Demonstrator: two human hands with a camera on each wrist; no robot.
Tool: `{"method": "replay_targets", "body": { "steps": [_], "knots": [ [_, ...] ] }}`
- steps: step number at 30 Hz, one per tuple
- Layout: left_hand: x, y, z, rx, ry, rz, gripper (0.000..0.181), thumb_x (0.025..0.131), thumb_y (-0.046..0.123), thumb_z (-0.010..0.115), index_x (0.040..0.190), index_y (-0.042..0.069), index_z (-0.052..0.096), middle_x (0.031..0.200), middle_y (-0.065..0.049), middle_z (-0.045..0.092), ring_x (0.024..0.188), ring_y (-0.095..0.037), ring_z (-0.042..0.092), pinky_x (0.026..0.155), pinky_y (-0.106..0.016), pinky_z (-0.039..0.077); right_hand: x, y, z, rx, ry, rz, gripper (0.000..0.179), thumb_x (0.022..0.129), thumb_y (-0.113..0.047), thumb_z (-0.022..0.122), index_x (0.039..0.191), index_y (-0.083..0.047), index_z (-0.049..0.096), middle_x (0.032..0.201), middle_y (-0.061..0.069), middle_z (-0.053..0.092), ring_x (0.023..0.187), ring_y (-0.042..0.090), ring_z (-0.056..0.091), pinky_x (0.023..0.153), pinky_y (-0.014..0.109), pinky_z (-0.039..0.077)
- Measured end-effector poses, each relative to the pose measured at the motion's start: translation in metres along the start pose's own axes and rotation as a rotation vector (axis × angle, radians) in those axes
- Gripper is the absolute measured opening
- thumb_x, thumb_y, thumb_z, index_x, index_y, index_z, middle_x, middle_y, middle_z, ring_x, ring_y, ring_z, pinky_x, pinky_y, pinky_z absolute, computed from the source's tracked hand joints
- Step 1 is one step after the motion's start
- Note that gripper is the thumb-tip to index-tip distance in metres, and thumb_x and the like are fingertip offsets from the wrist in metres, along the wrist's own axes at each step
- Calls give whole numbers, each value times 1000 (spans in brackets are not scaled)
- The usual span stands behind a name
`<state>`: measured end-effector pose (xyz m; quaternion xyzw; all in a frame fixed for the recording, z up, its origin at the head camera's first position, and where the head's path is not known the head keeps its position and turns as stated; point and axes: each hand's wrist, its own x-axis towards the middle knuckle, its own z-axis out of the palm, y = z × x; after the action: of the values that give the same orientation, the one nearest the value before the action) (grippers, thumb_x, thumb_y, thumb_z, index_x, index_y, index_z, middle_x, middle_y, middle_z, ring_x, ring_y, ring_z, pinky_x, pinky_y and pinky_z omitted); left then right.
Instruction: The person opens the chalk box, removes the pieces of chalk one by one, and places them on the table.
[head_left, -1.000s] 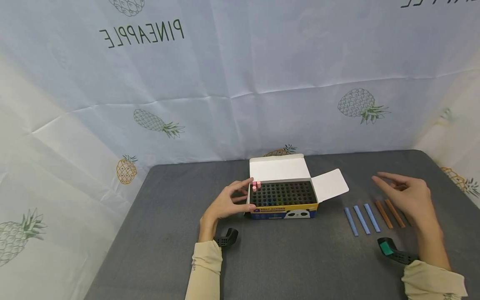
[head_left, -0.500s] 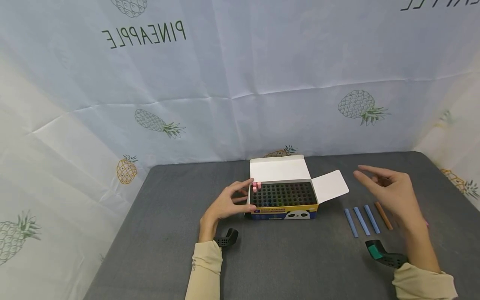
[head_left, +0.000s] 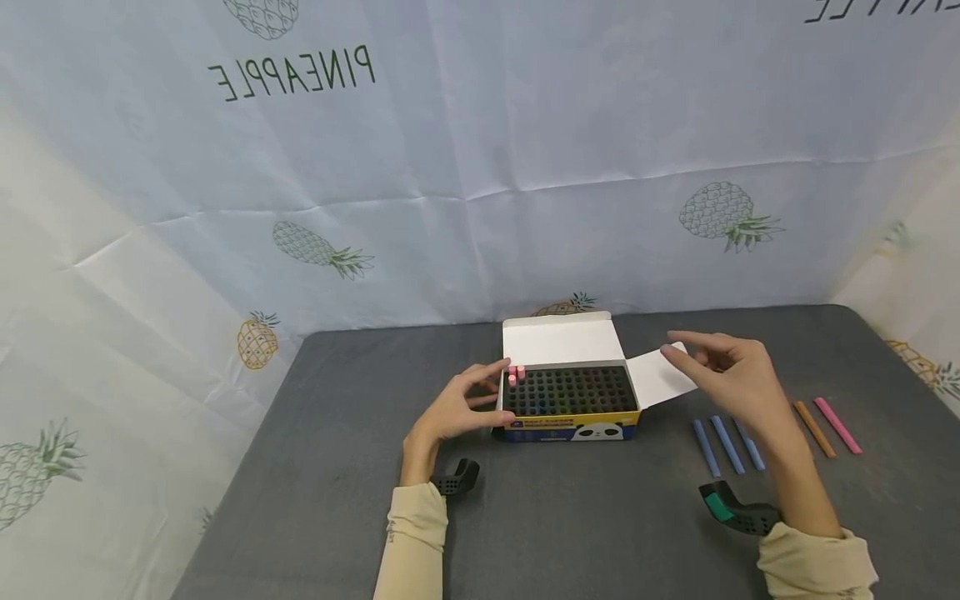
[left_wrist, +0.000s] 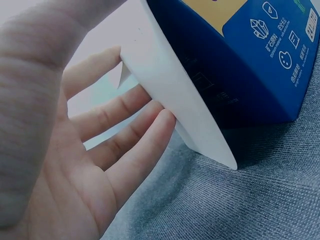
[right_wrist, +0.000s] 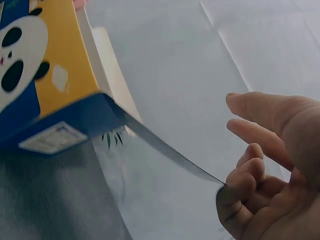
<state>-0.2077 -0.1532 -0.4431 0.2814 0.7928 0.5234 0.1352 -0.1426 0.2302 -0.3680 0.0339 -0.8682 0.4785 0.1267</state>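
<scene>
Since its walls look like thin card, I'd treat the panda box (head_left: pixel 573 430), lid up on the worktop (head_left: pixel 570 517), as light but crushable, best taken across its rigid end corners. My left hand (head_left: pixel 452 406) grips its left end there, thumb to the front, fingers behind. My right hand (head_left: pixel 733 377) seems to hold nothing, thumb and forefinger apart; I can't tell if it touches the bendy side flap (head_left: pixel 654 379). To the right lie blue sticks (head_left: pixel 727 446), an orange stick (head_left: pixel 814 429) and a pink stick (head_left: pixel 837 426), probably brittle, so I'd pinch each softly mid-length.
</scene>
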Motion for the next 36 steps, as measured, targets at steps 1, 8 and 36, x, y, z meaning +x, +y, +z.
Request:
{"method": "replay_targets", "body": {
  "steps": [1, 8, 36],
  "knots": [
    [0, 0, 0, -1, 0, 0, 83, 88, 35, 83, 158, 20, 42, 129, -15, 52, 123, -27, 54, 112, -38, 55, 0, -2, 2, -8, -1, -1, 40, 96, -24, 74, 129, -2, 70, 72, -8, 45, 55, 12, 32, 48, 32, 30],
    [0, 0, 0, 2, 4, -4, 84, 87, 35, 83, 158, 20, 42, 129, -16, 52, 123, -27, 54, 112, -38, 55, 1, -15, 10, -93, 72, -82, 31, 93, -21, 78, 120, -6, 77, 74, -5, 49, 53, 10, 37, 46, 29, 30],
    [0, -3, 1, 3, 5, 1, 84, 87, 37, 83, 158, 20, 42, 130, -15, 52, 124, -27, 54, 112, -38, 55, 13, -46, 64, 19, 3, -198, 26, 91, -14, 78, 114, -2, 78, 72, 3, 53, 56, 10, 39, 52, 25, 35]
  ]
}}
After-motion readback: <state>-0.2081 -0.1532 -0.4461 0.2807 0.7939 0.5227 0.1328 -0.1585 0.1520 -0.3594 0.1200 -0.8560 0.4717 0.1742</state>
